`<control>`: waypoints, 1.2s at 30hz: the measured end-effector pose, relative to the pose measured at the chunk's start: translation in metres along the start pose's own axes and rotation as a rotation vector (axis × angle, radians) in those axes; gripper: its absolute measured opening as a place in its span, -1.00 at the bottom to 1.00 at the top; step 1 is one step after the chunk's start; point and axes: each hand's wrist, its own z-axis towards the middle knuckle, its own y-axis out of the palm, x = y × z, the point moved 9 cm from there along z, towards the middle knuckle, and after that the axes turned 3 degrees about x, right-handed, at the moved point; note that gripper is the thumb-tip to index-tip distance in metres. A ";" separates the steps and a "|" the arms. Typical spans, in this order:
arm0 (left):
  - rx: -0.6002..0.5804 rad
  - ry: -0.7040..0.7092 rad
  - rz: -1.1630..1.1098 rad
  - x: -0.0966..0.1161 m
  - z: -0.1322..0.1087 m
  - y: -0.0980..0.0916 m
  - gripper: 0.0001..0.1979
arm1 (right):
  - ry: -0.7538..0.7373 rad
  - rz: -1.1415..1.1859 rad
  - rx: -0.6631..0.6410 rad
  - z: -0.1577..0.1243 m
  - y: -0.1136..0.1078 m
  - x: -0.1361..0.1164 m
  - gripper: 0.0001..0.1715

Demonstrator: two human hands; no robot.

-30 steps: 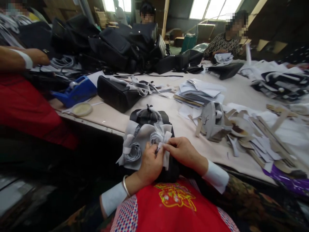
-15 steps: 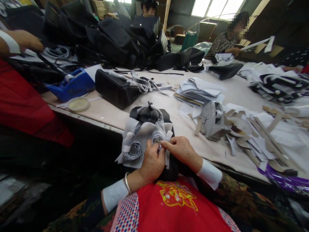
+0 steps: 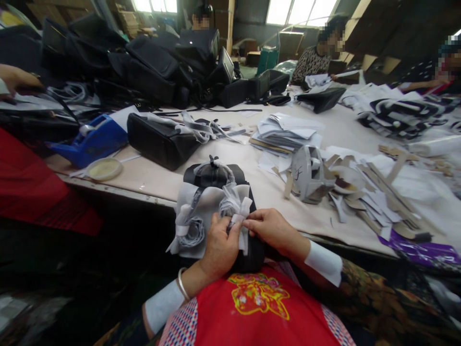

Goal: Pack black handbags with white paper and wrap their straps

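A black bag [image 3: 255, 254] rests against the table's edge in front of me, a pale soft sheet [image 3: 212, 193] over its front. Two coiled straps in whitish wrapping lie on that sheet. My left hand [image 3: 220, 246] is closed on the lower part of the right coiled strap [image 3: 226, 205], with thumb and forefinger near a white strip [image 3: 236, 219] round it. Beside it, my right hand [image 3: 276, 230] pinches the end of that white strip. The left coiled strap [image 3: 194, 232] has a white band round it. A wrapped handle [image 3: 226, 169] arches over the bag's top.
Another black bag [image 3: 158, 142] lies beyond, left of a paper stack [image 3: 288, 130]. A blue tape dispenser [image 3: 95, 139] stands left, a grey tape dispenser [image 3: 306, 175] right, near cardboard strips [image 3: 392, 194]. Black bags [image 3: 151, 62] are heaped behind. Co-workers sit around; one's hand [image 3: 18, 81] shows left.
My right hand has drawn slightly right, away from the left thumb, and the white strip now shows between them. The view has shifted a little to the right.
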 end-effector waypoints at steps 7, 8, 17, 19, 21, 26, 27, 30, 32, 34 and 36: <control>-0.214 -0.366 -0.498 -0.025 -0.007 0.018 -0.69 | -0.088 0.390 -0.024 0.000 0.002 0.001 -0.64; -0.245 -0.430 -0.609 -0.026 -0.010 0.022 -0.67 | -0.108 0.435 -0.030 0.000 0.002 0.000 -0.61; -0.415 -0.630 -1.102 -0.006 -0.019 0.038 -0.62 | -0.164 0.562 -0.179 0.010 0.009 -0.001 -0.49; -0.461 -0.649 -1.120 -0.005 -0.020 0.042 -0.60 | -0.186 0.602 -0.216 0.011 0.010 -0.003 -0.51; -0.498 -0.656 -1.132 -0.005 -0.021 0.045 -0.58 | -0.211 0.607 -0.234 0.010 0.012 -0.007 -0.56; -0.481 -0.668 -1.041 -0.008 -0.026 0.051 -0.53 | -0.259 0.324 -0.063 0.007 0.007 -0.017 -0.83; -0.462 -0.671 -0.988 -0.010 -0.026 0.051 -0.51 | -0.253 0.283 -0.029 0.007 0.006 -0.016 -0.84; -0.417 -0.537 -0.682 -0.010 -0.022 0.040 -0.49 | -0.216 0.296 0.026 0.004 0.003 -0.007 -0.73; -0.368 -0.300 -0.353 0.000 -0.012 0.023 -0.56 | -0.208 0.319 0.036 0.000 0.000 -0.002 -0.59; -0.321 -0.070 -0.075 0.016 -0.007 0.007 -0.64 | -0.221 0.295 0.033 -0.004 0.000 -0.003 -0.50; -0.332 0.055 0.065 0.026 -0.006 -0.003 -0.67 | -0.227 0.275 0.028 -0.005 0.002 -0.005 -0.54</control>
